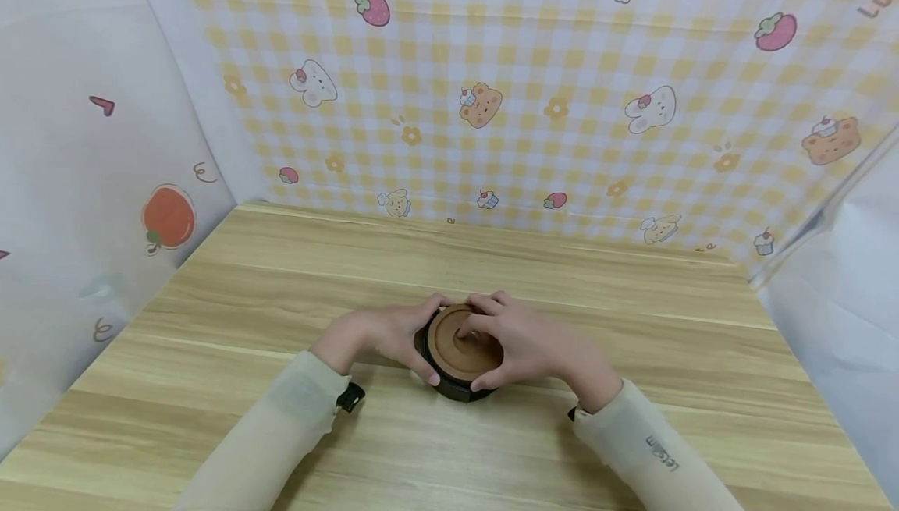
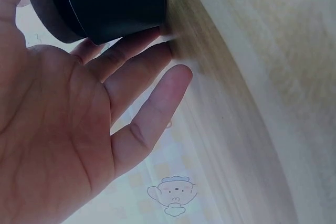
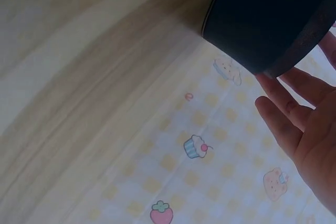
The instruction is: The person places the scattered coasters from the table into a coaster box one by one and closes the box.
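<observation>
A round black canister (image 1: pixel 455 392) stands on the wooden table, topped by a brown disc-shaped lid (image 1: pixel 445 349) with a round ring mark at its middle. My left hand (image 1: pixel 395 335) holds the canister's left side, thumb at the front and fingers round the back. From the right, my right hand (image 1: pixel 535 343) grips the lid's edge between thumb and fingers, one bent finger over the lid's middle. In the left wrist view the dark canister wall (image 2: pixel 115 3) shows above the spread lower fingers. The right wrist view shows fingertips against the canister (image 3: pixel 262 22) near its lid.
The light wood table (image 1: pixel 449 456) stretches out on every side of the canister. A yellow checked cloth (image 1: pixel 435 113) with cartoon prints hangs along its back edge, and white printed cloth (image 1: pixel 63 144) hangs at the left. Black wrist straps (image 1: pixel 350 398) sit at the sleeve ends.
</observation>
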